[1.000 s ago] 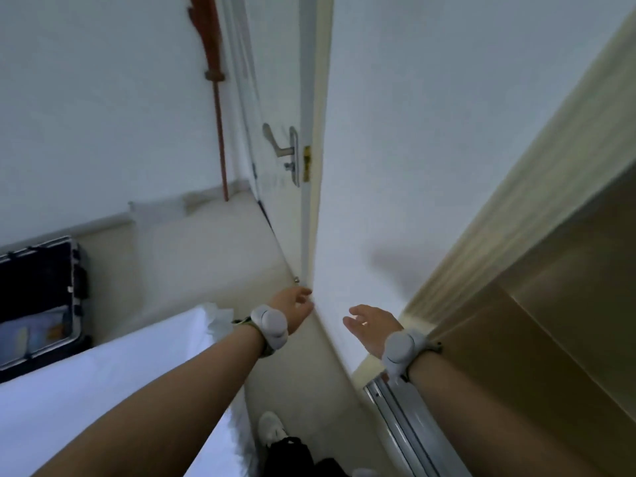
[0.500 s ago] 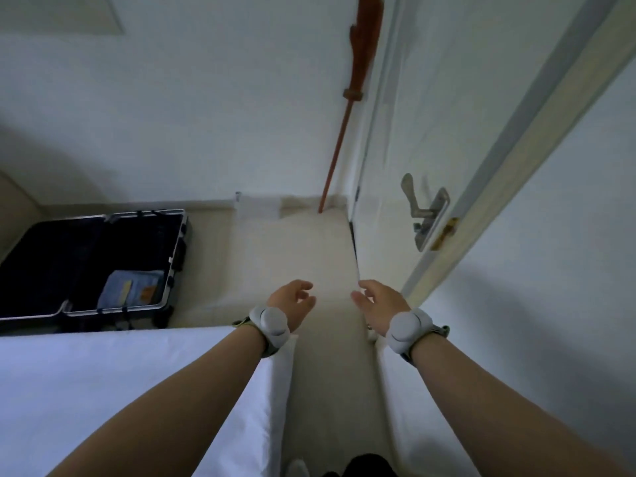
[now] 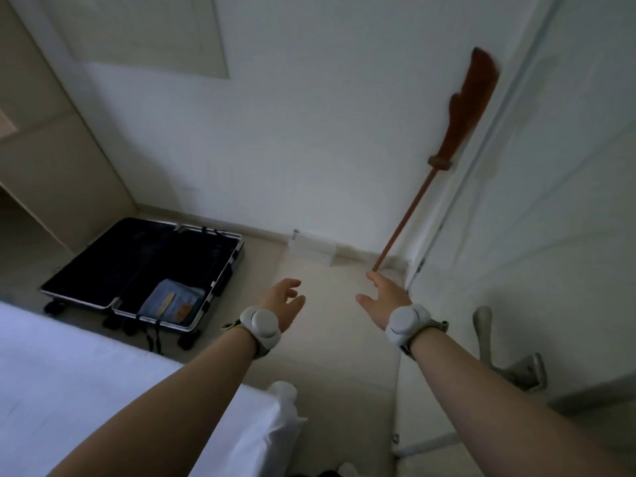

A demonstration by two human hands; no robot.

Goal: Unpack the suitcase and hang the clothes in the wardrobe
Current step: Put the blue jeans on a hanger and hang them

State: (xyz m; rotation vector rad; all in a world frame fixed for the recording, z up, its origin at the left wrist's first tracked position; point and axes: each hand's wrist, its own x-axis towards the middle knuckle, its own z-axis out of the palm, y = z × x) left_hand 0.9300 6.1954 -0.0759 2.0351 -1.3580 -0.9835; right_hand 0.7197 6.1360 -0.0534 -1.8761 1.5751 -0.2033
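Note:
A black suitcase (image 3: 113,266) lies open on the floor at the left, beside the bed. In its near half sits a folded blue denim garment (image 3: 173,301); the far half looks dark and bare. My left hand (image 3: 280,299) is stretched out over the floor, to the right of the suitcase, fingers relaxed and holding nothing. My right hand (image 3: 383,297) reaches forward beside it, also with spread fingers and nothing in it. Both wrists carry grey bands. The wardrobe is out of view.
A white bed (image 3: 103,390) fills the lower left. A white door (image 3: 550,201) with a lever handle (image 3: 488,342) stands at the right. A brown wooden pole (image 3: 444,160) leans in the corner. Beige panelling (image 3: 41,149) rises at the far left. Beige floor (image 3: 327,356) runs between bed and door.
The view has swung left, away from the wardrobe side and door toward the suitcase, which is now fully in sight. Both hands stay empty and stretched forward.

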